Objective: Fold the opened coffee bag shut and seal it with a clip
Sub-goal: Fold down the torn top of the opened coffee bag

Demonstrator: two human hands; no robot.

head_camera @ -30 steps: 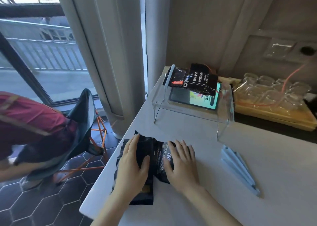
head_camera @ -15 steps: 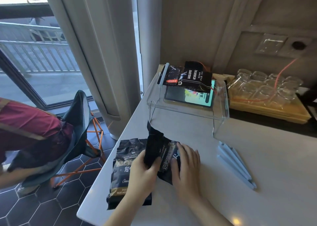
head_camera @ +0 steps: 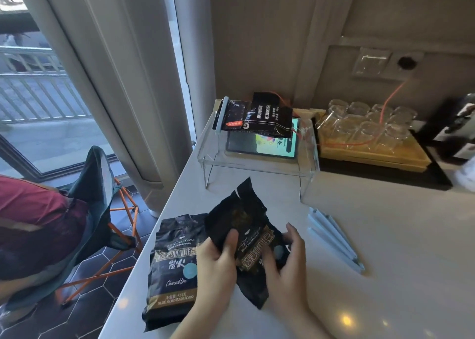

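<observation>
- Head view, counter (head_camera: 385,235): opened coffee bag (head_camera: 246,235) near front edge, held up between both hands, lower corner close to or on the surface, can't tell which.
- L hand (head_camera: 218,266): thumb clamped over bag's middle, fingers curled behind it.
- R hand (head_camera: 285,269): fingers wrapped round bag's right side, gripping.
- Second, full-looking bag (head_camera: 174,269) flat just left of it, partly under L hand; not the one in work.
- Handling, as judged: thin crinkly foil, soft, light, prob. part-empty; slippery film, creases easily. Contents shift, so best pinched at both corners of the torn top, not the belly.
- Pointing: long axis tilted, running from near-right corner up toward far-left; ragged open mouth (head_camera: 244,187) points away, toward clear stand (head_camera: 257,163).
- Pale blue clips (head_camera: 334,238) lying on counter well right of bag, untouched; fold not yet made.
</observation>
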